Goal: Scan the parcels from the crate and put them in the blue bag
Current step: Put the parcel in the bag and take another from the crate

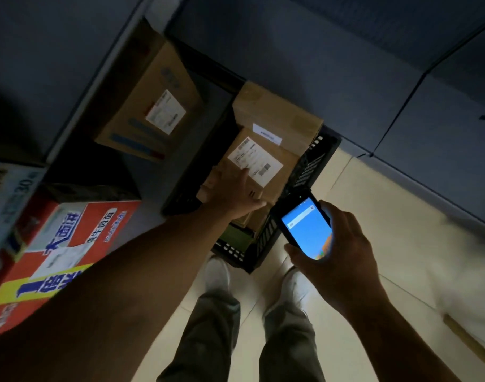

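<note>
We see the left hand [234, 194] lying on the top parcel [280, 181] in the black crate [309, 167], fingers spread, fairly straight. Right hand [344, 245] curled round the scanner [304, 227], screen lit blue, just beside the crate.

Under our left hand [236, 194] we see a parcel [287, 175] of matt brown cardboard with a smooth white paper label [256, 161]. Around it the crate [307, 166] looks like black slotted plastic. In our right hand [343, 244] the scanner [304, 230] shows a glossy screen and dark plastic casing.
</note>
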Motion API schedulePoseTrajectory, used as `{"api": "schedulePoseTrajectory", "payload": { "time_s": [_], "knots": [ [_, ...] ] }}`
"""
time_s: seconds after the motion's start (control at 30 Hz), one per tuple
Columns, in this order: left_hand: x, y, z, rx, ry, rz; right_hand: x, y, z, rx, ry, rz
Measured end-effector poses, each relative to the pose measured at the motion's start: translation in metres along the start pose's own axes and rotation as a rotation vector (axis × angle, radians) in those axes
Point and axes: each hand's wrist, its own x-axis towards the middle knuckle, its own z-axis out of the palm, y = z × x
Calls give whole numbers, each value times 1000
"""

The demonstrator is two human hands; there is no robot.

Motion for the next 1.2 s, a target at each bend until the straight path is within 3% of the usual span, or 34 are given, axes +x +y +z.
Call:
{"api": "schedulePoseTrajectory", "payload": {
  "time_s": [0.27,0.7,1.2],
  "knots": [
    [31,-13,23,70,-47,-62,15,29,11,-27,-34,13],
    [29,-72,32,-24,-70,-149,20,17,12,39,-40,-13],
    [-47,-97,27,13,301,253,5,2,26,31,-45,7]
  ]
}}
